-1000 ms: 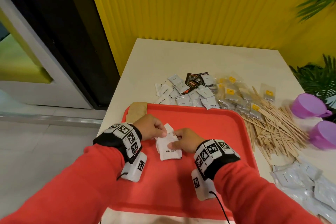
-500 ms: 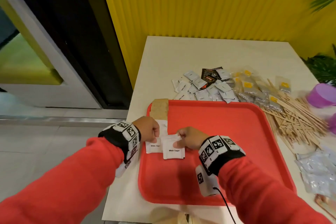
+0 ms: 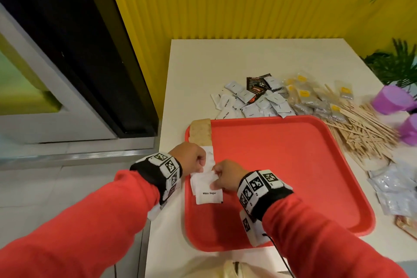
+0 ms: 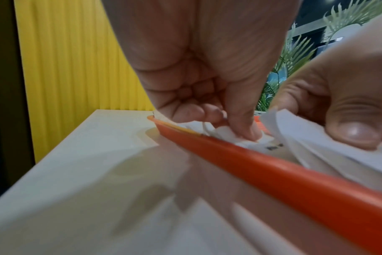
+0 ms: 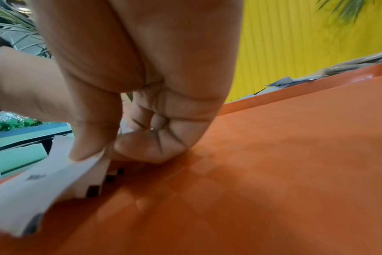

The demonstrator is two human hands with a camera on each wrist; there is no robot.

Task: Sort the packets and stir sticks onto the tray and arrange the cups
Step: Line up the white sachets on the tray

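Observation:
Several white sugar packets (image 3: 208, 189) lie stacked at the left edge of the red tray (image 3: 293, 165). My left hand (image 3: 195, 160) curls over the far end of the stack and pinches a packet (image 4: 229, 136) against the tray rim (image 4: 273, 170). My right hand (image 3: 222, 177) pinches the top packets (image 5: 55, 174) between thumb and forefinger. Brown packets (image 3: 200, 130) lie in the tray's far left corner. Beyond the tray lie more white packets (image 3: 252, 101), yellow-tagged packets (image 3: 309, 97) and wooden stir sticks (image 3: 365, 128). Two purple cups (image 3: 392, 99) lie on their sides at the right.
Silvery sachets (image 3: 392, 189) lie on the table right of the tray. The table's left edge (image 3: 162, 133) runs close beside the tray. A yellow ribbed wall (image 3: 225, 0) and a plant (image 3: 397, 65) stand behind and right of the table.
Both hands moved the sugar packets from the tray's middle to its left edge, closing them into one stack below the brown packets. The head view shifted left.

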